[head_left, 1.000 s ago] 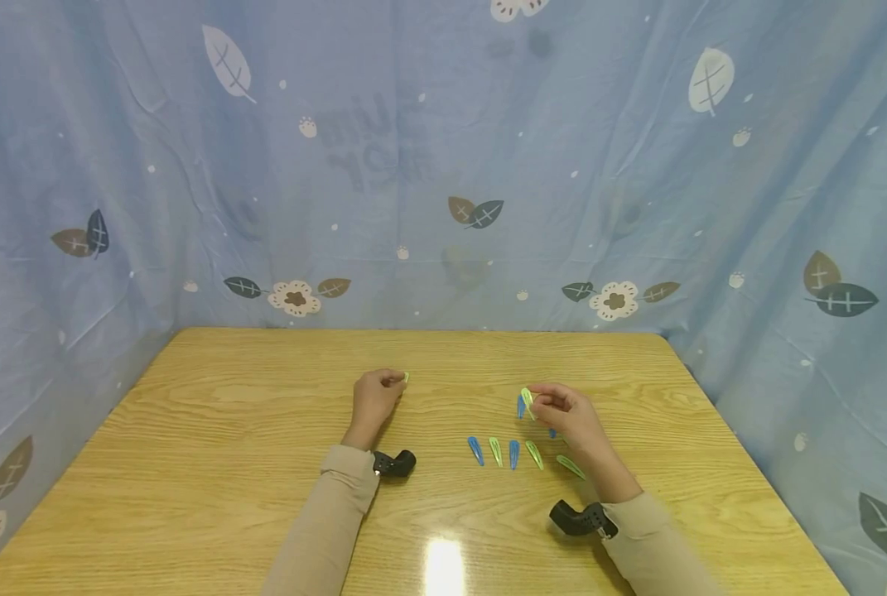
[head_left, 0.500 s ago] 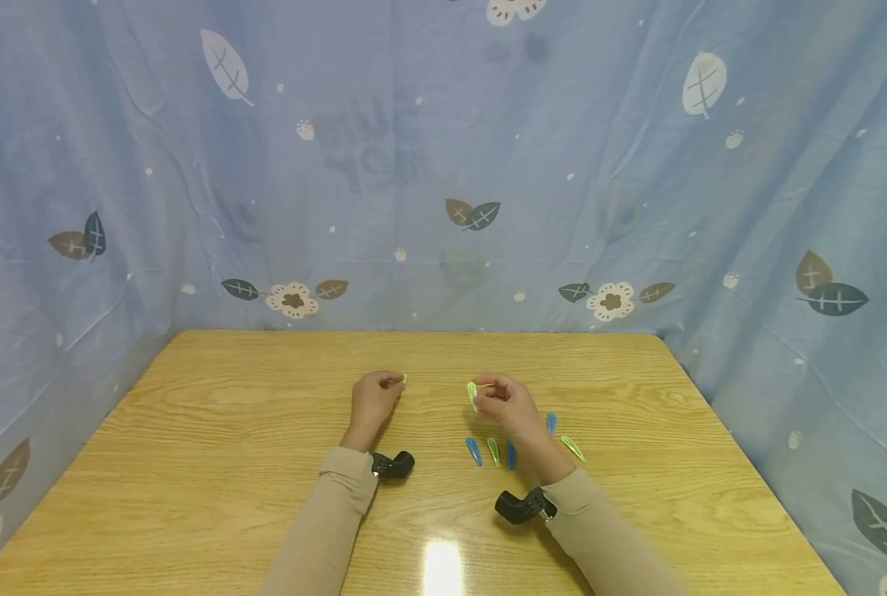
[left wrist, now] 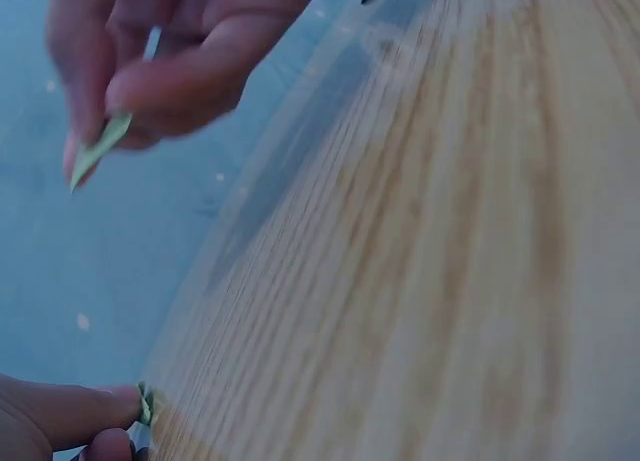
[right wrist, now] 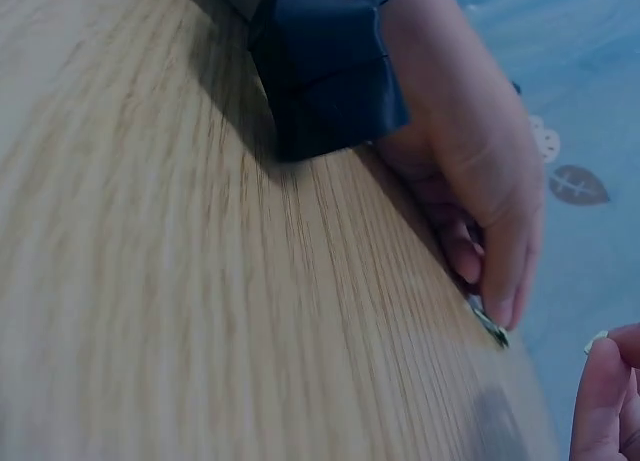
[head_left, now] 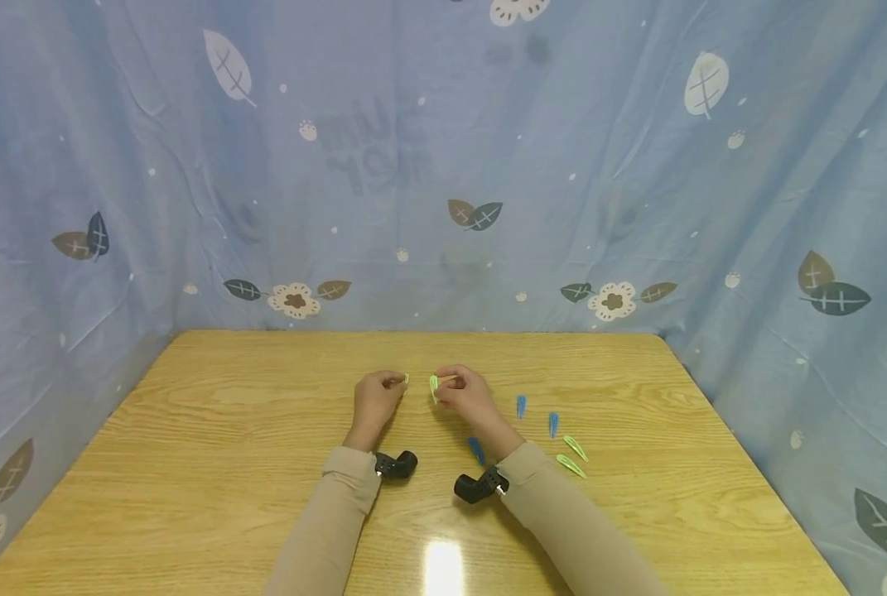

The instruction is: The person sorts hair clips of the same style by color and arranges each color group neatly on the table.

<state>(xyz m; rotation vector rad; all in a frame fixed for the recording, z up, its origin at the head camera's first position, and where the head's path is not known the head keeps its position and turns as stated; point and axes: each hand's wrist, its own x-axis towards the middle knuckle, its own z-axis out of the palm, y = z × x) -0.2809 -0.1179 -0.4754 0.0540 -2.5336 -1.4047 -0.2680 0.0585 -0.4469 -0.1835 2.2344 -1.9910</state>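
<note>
My left hand (head_left: pixel 374 406) rests low at the table, pinching a light green snap hair clip (head_left: pixel 407 379); in the left wrist view its thumb (left wrist: pixel 90 413) presses that clip near the wood. Across a small gap, my right hand (head_left: pixel 469 395) holds a second green hair clip (head_left: pixel 434 388) above the table between thumb and fingertips. The left wrist view shows this raised clip (left wrist: pixel 100 149) tilted, its tip pointing down. Under and near the right forearm lies a blue hair clip (head_left: pixel 476 450), partly covered by it.
To the right lie two blue hair clips (head_left: pixel 521 406) and two green hair clips (head_left: pixel 571 466). The right arm hides part of the wooden table (head_left: pixel 227 463). A blue patterned curtain (head_left: pixel 383 232) surrounds its back and sides. Both wrists wear black cameras (head_left: pixel 397 465).
The right hand has carried its green hair clip leftward, from beside the blue clips to near the left hand. The left hand has stayed in place with its clip.
</note>
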